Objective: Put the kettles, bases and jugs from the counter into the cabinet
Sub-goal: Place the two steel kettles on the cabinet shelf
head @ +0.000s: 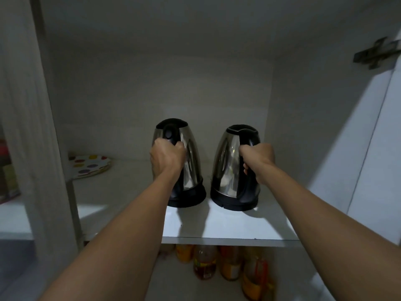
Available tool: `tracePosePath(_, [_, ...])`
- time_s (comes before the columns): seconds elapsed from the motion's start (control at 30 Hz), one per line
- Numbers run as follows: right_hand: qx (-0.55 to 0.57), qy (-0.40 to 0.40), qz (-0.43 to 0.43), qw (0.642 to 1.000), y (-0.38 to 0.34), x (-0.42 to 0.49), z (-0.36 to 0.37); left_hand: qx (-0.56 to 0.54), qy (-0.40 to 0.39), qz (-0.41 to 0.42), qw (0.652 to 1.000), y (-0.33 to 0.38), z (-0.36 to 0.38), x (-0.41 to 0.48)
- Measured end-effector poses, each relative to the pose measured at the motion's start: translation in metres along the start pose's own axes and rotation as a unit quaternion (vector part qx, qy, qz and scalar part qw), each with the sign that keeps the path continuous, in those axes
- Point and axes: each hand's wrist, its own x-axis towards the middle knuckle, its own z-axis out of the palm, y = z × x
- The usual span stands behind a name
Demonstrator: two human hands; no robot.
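Note:
Two steel kettles with black handles and black bottoms stand side by side on the white cabinet shelf [227, 227]. My left hand [167, 157] is closed around the handle of the left kettle [192, 161]. My right hand [257, 158] grips the handle of the right kettle [227, 164]. Both kettles are upright and their black bottoms rest on the shelf, a small gap between them. No jug or separate base is in view.
A stack of dotted plates [90, 165] lies at the shelf's back left. Several bottles [205, 265] stand on the lower shelf below. The cabinet's open door [373, 148] is at the right, with a hinge [376, 52] above. A cabinet side panel [32, 127] rises at the left.

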Motion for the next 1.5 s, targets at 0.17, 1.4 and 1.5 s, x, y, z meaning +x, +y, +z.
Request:
tracePosePath(0.17, [-0.008, -0.002, -0.008, 1.0, 0.001, -0.008, 0.002, 0.034, -0.013, 0.038, 0.999, 0.001, 0.001, -0.026])
tracePosePath(1.4, [-0.101, 0.115, -0.001, 0.988, 0.123, 0.082, 0.097, -0.037, -0.065, -0.088, 0.993, -0.107, 0.11, 0.066])
tracePosePath(1.5, [-0.102, 0.085, -0.011, 0.991, 0.126, 0.113, 0.101, -0.036, -0.046, -0.086, 0.995, -0.107, 0.134, 0.085])
